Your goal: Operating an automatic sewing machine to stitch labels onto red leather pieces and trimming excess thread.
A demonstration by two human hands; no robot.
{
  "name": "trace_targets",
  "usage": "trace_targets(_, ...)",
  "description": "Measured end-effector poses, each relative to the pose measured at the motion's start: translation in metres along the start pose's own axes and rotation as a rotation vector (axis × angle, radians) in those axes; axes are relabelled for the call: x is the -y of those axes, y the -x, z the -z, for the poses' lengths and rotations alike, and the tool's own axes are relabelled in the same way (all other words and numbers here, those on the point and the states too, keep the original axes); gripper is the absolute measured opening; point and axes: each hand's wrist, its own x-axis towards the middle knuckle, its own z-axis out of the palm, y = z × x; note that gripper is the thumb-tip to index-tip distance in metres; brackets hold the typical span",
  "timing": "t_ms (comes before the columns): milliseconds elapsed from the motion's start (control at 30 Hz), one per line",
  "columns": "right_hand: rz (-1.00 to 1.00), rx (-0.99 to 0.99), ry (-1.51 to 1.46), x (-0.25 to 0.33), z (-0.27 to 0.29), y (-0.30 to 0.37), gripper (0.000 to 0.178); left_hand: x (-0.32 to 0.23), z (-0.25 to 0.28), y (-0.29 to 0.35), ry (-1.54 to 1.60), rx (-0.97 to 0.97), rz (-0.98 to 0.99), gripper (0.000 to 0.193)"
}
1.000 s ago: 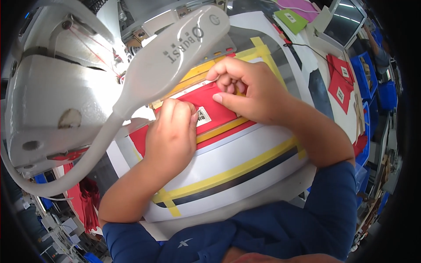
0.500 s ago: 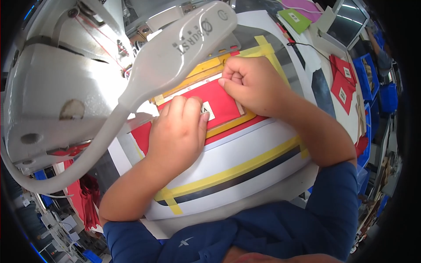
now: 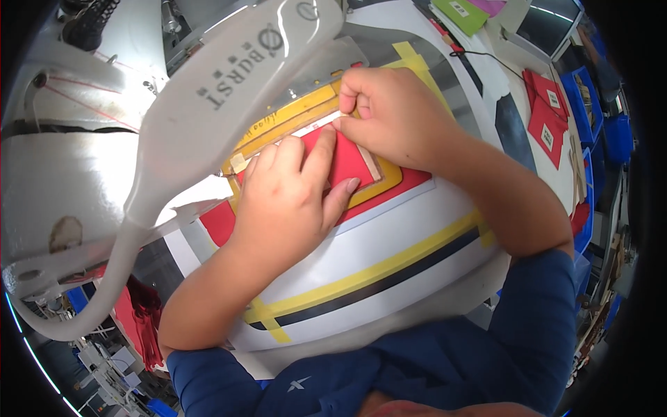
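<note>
My left hand [image 3: 281, 198] lies palm down, fingers apart, on a piece of red fabric [image 3: 347, 163] set inside a yellow template frame [image 3: 393, 179]. Its index finger reaches to a white strip [image 3: 316, 126] along the fabric's far edge. My right hand [image 3: 399, 118] is closed in a pinch at the right end of that strip; whatever sits between thumb and fingers is hidden. More red fabric [image 3: 417, 182] shows beneath the frame, on a white sheet [image 3: 445, 219]. The label on the fabric is covered by my left hand.
A grey lamp [image 3: 201, 90] on a bent neck hangs over the left side, before a white sewing machine [image 3: 76, 187]. Red pouches with labels [image 3: 545, 121] lie at the right, beside blue bins [image 3: 583, 104]. Red cloth [image 3: 139, 323] hangs at lower left. Yellow tape [image 3: 375, 274] crosses the sheet.
My left hand has spread its fingers, its index finger stretching toward the strip and covering the label. My right hand has shifted slightly left and away from me, still pinched. The view has shifted.
</note>
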Motion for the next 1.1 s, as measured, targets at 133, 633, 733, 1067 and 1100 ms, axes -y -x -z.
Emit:
trace_targets(133,-0.049,0.018,-0.076,-0.009,0.003,-0.004,0.013,0.005,0.000,-0.004,0.023,0.009,-0.016,0.062)
trace_targets(633,-0.078,0.092,-0.274,-0.011,0.011,0.000,0.018,0.009,0.002,-0.011,-0.011,0.011,-0.063,0.060)
trace_targets(733,-0.098,0.158,-0.215,0.001,0.020,0.005,0.017,0.007,0.004,-0.012,-0.129,0.011,-0.075,0.058)
trace_targets(1067,0.352,0.250,0.518,0.019,0.005,0.063,0.046,0.012,-0.002,-0.007,0.024,-0.051,-0.059,0.051)
trace_targets(1100,0.378,0.231,0.535,0.018,0.003,0.062,0.052,0.011,-0.001,-0.008,0.029,-0.043,-0.056,0.051)
